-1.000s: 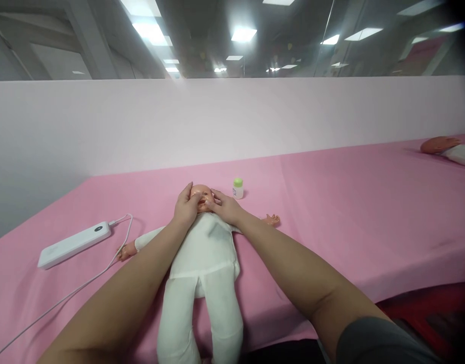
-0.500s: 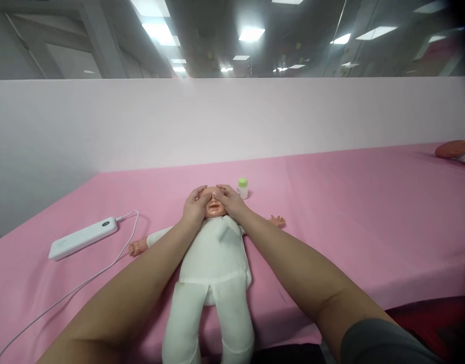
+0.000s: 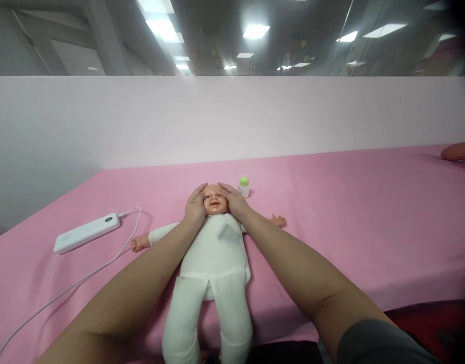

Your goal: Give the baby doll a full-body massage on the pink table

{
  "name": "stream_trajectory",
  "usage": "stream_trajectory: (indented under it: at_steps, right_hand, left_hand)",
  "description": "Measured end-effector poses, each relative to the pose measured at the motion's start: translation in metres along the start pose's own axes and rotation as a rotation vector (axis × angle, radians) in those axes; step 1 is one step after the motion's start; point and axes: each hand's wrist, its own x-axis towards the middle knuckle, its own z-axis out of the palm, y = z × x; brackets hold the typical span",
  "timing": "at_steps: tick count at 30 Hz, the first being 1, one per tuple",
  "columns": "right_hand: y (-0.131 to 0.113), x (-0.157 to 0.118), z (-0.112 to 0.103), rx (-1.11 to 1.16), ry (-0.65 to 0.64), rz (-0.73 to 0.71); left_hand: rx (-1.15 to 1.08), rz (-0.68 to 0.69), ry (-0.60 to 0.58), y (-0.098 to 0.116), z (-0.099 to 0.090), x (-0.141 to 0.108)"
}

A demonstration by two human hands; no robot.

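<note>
A baby doll [image 3: 216,247] in a white cloth body lies on its back, its head toward the far side and its arms spread out. My left hand [image 3: 195,206] rests along the left side of the doll's head [image 3: 215,202], fingers stretched out. On the opposite side my right hand [image 3: 234,201] lies against the head in the same way, fingers extended. Neither hand is wrapped round anything. Between them the doll's eyes, nose and mouth show. Just beyond my right hand stands a small bottle [image 3: 243,187] with a green cap.
Pink cloth [image 3: 350,217] covers the table. To the left lies a white power bank [image 3: 87,232] with a white cable [image 3: 71,287] running toward the near left edge. Part of another doll [image 3: 458,150] shows at the far right. A white wall [image 3: 232,119] with glass above stands behind.
Both thumbs have moved outward from the middle of the doll's face to its sides, uncovering the eyes. The hands stay beside the head. The view has shifted slightly.
</note>
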Motion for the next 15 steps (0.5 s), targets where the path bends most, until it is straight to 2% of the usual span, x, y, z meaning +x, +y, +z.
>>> stream_trajectory:
  at_steps: [4,10,15]
  right_hand:
    - [0.002,-0.001,-0.002,-0.021,-0.011,-0.005]
    - [0.008,-0.005,-0.003,-0.177,0.025,-0.108]
    - [0.007,-0.006,-0.002,-0.168,0.041,-0.094]
  left_hand:
    - [0.020,0.032,-0.028,-0.003,-0.003,0.000]
    - [-0.033,0.021,-0.096,-0.004,-0.011,0.000]
    - [0.041,0.035,-0.118,-0.005,-0.015,0.001]
